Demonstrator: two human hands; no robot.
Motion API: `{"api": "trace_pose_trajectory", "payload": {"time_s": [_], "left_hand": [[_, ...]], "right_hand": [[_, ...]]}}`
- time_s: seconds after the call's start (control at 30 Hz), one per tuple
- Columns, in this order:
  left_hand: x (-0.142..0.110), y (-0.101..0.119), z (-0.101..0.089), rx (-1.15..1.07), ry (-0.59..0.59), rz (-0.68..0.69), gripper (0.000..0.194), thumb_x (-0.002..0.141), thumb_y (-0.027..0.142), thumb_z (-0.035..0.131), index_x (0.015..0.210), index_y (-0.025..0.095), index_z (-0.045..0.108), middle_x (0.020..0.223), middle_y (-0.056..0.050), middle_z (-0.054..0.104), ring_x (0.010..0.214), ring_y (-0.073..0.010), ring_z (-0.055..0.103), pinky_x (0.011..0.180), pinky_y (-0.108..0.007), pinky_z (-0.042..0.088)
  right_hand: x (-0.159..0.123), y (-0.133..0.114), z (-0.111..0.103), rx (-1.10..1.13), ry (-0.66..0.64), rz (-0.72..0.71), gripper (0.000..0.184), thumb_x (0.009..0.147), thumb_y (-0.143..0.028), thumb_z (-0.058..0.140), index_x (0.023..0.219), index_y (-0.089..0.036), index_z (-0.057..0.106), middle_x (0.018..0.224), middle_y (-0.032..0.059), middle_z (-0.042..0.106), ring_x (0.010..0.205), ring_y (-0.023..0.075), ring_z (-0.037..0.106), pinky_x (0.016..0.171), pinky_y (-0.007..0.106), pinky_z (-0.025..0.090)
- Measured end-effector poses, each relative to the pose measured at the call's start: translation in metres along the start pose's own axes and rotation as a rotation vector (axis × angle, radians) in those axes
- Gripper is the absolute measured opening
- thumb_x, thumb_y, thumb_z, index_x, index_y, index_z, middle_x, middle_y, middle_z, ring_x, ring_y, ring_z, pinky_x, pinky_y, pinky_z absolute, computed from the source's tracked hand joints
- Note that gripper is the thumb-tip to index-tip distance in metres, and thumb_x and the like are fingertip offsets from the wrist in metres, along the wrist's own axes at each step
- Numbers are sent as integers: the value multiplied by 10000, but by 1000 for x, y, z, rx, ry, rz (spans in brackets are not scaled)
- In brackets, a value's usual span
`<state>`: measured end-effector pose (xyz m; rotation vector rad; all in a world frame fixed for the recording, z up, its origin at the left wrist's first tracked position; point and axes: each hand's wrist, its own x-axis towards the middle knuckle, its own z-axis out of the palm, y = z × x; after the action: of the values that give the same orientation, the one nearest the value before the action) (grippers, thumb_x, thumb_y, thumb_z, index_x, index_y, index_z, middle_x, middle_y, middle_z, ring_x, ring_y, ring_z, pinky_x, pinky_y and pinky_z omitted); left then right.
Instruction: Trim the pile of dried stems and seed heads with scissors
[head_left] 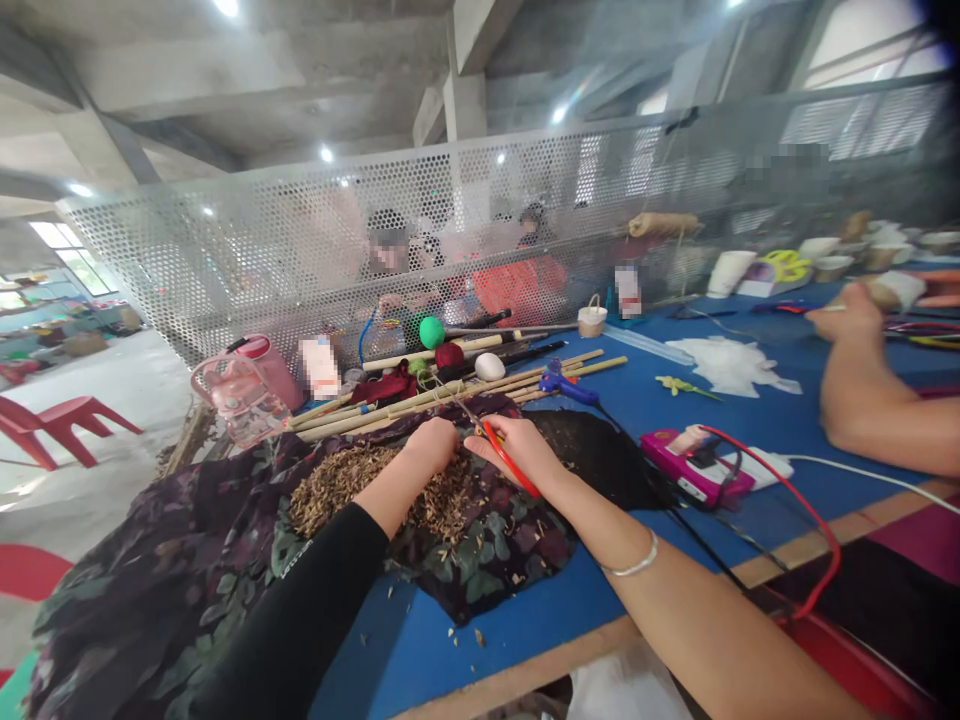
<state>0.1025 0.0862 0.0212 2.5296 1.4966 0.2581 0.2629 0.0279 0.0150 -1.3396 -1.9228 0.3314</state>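
Observation:
My right hand [512, 450] grips a pair of scissors [510, 458] with red-orange handles; the blades point up and to the left. Close beside it, my left hand [435, 443] has its fingers pinched together, and what they hold is hidden or too small to make out. Both hands are over a heap of brown dried husks [334, 490] on a dark floral cloth [187, 560]. Just beyond the hands lie long bamboo sticks [375, 412], a white egg-shaped ball [490, 367] and a blue glue gun [568, 386].
A pink water bottle [251, 385] stands at the left near yarn balls. On the blue table [615, 430] are a magenta power strip [697, 470] with a red cable, white tissue [731, 365] and paper cups. At right another person's hand [851, 315] works. A perforated metal panel [300, 240] runs behind.

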Motion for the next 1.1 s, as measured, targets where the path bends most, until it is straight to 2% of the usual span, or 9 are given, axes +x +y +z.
{"api": "trace_pose_trajectory", "payload": {"time_s": [0.23,0.47,0.7,0.83,0.93,0.97,1.03,1.1], "left_hand": [[1,-7,-1,59,-82,46,75,629,141,643,646,181,704,688,-80,681,766,-219,631,761,-275,454],[5,-3,-4,161,-152,101,144,644,103,604,729,143,713,774,-120,691,778,-249,629,751,-317,451],[-7,2,1,172,-81,125,194,692,102,533,768,150,705,809,-134,683,809,-254,627,751,-320,449],[-14,8,-7,143,-13,140,185,696,110,530,754,150,701,802,-120,681,789,-228,617,752,-301,441],[-29,8,-15,-141,177,99,162,704,147,555,755,176,707,776,-69,686,748,-188,602,749,-280,434],[-37,7,-16,-291,258,27,141,691,157,581,750,180,707,765,-55,687,727,-178,595,738,-277,435],[-53,3,-15,-644,425,-226,100,675,218,637,735,168,700,690,-38,671,644,-155,574,673,-269,445],[-69,0,-10,-1123,504,-438,141,662,233,678,778,154,687,685,-24,657,609,-121,566,618,-237,453]], "right_hand": [[0,-2,-2,5,4,26,335,758,-524,552,822,-204,626,766,48,683,692,180,625,612,232,421],[0,-1,-1,-16,23,11,338,760,-526,552,826,-203,622,729,40,674,634,164,601,575,222,394],[1,4,1,-21,44,-16,347,770,-525,540,864,-202,622,740,40,672,616,155,586,557,217,376],[1,1,-2,-54,44,-16,348,771,-534,533,833,-203,622,708,39,666,596,154,581,546,219,360],[0,-2,-6,-81,42,-14,345,781,-541,512,795,-210,611,664,31,653,588,159,577,545,223,351],[-1,-2,-6,-87,37,-12,346,780,-544,510,793,-212,610,651,30,648,587,163,579,551,225,354],[-2,-4,-5,-89,15,-12,347,773,-548,515,803,-216,612,636,30,643,594,172,587,568,230,364],[-4,-7,-1,-68,-26,-19,343,767,-546,523,823,-220,615,638,29,642,614,182,600,584,235,373]]}}
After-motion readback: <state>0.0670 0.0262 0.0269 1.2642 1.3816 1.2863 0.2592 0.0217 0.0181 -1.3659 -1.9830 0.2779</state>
